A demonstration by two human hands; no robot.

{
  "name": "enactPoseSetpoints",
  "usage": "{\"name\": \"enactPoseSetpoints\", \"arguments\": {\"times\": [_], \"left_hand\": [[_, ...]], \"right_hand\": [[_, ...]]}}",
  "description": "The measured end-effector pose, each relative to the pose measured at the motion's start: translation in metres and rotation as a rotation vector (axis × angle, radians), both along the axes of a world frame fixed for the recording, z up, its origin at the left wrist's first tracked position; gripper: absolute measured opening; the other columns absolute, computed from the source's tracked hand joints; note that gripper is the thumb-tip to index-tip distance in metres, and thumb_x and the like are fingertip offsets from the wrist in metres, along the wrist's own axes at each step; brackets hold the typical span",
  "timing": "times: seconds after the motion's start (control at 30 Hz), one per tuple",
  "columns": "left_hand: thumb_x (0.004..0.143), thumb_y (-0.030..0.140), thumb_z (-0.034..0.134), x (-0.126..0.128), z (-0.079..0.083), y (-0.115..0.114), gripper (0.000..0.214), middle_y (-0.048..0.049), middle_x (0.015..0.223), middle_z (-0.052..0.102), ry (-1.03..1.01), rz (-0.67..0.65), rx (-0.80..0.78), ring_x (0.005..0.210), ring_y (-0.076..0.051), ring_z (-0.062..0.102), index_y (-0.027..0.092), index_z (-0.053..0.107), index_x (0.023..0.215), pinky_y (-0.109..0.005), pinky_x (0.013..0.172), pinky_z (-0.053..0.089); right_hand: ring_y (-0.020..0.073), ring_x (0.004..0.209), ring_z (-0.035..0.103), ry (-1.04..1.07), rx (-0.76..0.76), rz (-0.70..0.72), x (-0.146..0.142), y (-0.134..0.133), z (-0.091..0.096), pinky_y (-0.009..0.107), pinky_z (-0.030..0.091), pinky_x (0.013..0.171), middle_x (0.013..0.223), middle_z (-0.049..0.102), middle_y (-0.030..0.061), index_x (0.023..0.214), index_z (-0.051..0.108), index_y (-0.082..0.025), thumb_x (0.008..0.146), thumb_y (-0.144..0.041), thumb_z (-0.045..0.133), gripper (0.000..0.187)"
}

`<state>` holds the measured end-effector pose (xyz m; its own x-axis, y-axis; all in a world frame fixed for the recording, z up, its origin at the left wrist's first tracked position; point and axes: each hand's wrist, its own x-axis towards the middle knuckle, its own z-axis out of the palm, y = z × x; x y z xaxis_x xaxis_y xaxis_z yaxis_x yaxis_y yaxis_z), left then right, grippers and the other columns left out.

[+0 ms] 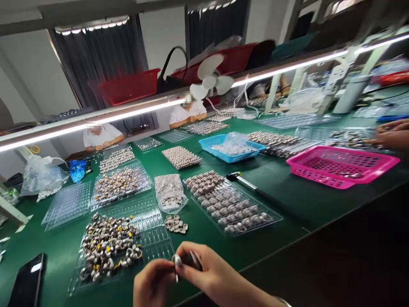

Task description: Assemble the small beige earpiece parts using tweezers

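Observation:
Near the front edge of the table, my left hand (156, 279) and my right hand (207, 273) meet at a small silvery ring-shaped part (177, 259), fingertips of both closed on it. A slim metal tool (195, 259) shows between the fingers of my right hand; its kind is hard to make out. Just beyond my left hand, a clear plastic tray (150, 232) bears a heap of similar ring-shaped parts (110, 243), some with yellow bits. Several beige pieces (176, 224) lie loose behind my hands, beside a clear bag (171, 194) of more.
Rows of grey parts fill a tray (223, 202) at centre. A black-and-silver tool (243, 181), a pink basket (343, 164) and a blue basket (231, 149) stand beyond. A phone (27, 281) lies front left. Another person's hand (394, 134) is at right; two people sit opposite.

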<state>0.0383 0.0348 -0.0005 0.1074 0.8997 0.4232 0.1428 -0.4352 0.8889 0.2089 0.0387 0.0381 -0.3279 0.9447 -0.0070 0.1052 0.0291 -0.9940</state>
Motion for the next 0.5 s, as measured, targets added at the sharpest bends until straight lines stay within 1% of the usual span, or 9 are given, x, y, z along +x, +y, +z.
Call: {"name": "enactPoseSetpoints", "arguments": {"times": [0.13,0.27,0.4,0.5], "left_hand": [[0.079,0.029,0.072,0.001,0.009,0.002,0.014,-0.0055,0.072,0.078,-0.047,-0.046,-0.126,0.064,-0.019,0.073,0.016,0.074,0.082,-0.024,0.062,0.060],[0.074,0.028,0.077,0.000,0.006,0.002,0.016,-0.0072,0.074,0.078,-0.120,-0.056,-0.211,0.065,-0.020,0.073,0.014,0.075,0.081,-0.025,0.062,0.061],[0.074,0.029,0.077,-0.003,0.000,-0.001,0.016,-0.0066,0.073,0.078,-0.163,-0.032,-0.213,0.065,-0.018,0.073,0.014,0.075,0.081,-0.024,0.061,0.060],[0.076,0.030,0.077,-0.006,-0.001,-0.004,0.017,-0.0055,0.072,0.077,-0.189,-0.031,-0.204,0.064,-0.018,0.072,0.015,0.074,0.082,-0.024,0.062,0.060]], "right_hand": [[0.0117,0.058,0.036,-0.054,0.054,-0.014,0.000,0.002,0.003,0.025,0.029,0.052,0.062,0.045,-0.0036,0.075,0.054,-0.017,0.082,-0.049,0.059,0.033],[0.0116,0.057,0.037,-0.080,0.045,0.002,-0.001,0.004,0.003,0.025,0.031,0.052,0.063,0.046,-0.0034,0.075,0.055,-0.018,0.084,-0.050,0.058,0.034],[0.0124,0.058,0.041,-0.088,0.042,0.010,-0.006,0.002,0.001,0.025,0.034,0.052,0.066,0.050,-0.0019,0.078,0.056,-0.018,0.085,-0.050,0.058,0.033],[0.0127,0.058,0.043,-0.133,0.112,-0.011,-0.009,-0.001,0.000,0.025,0.035,0.052,0.067,0.053,-0.0010,0.078,0.058,-0.018,0.087,-0.044,0.057,0.027]]}}
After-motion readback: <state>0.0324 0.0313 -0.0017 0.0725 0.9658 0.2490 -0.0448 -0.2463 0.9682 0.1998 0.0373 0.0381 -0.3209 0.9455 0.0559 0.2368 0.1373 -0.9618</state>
